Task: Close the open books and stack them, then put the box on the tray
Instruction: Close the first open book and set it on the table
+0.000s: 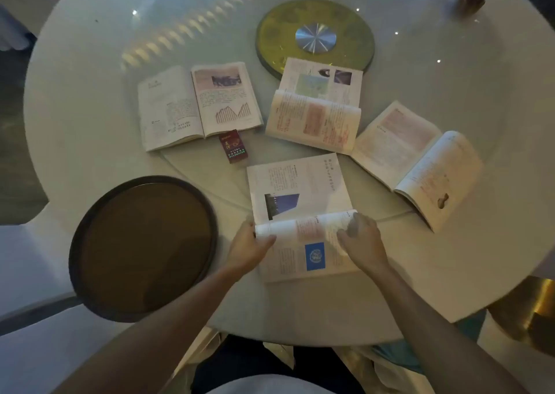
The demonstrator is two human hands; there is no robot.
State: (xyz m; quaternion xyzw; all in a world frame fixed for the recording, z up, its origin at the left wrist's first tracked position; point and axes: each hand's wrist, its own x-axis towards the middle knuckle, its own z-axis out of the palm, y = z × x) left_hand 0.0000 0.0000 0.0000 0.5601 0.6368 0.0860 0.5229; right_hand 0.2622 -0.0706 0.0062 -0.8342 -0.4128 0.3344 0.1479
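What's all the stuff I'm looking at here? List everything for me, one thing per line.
Table: one, white, round, fills the view.
Open books: four, pale pages; one far left, one centre by the disc, one at right, one nearest, under the hands.
Box: one, small, dark red, between the far-left book and the nearest book.
Tray: one, round, dark brown, near left edge of the table, nothing on it.
Disc: one, gold with a silver hub, table centre.
Small brown object: one, far right; too dim to identify.
Left hand: on the nearest book's left edge at the fold.
Right hand: on a curled page of that book.
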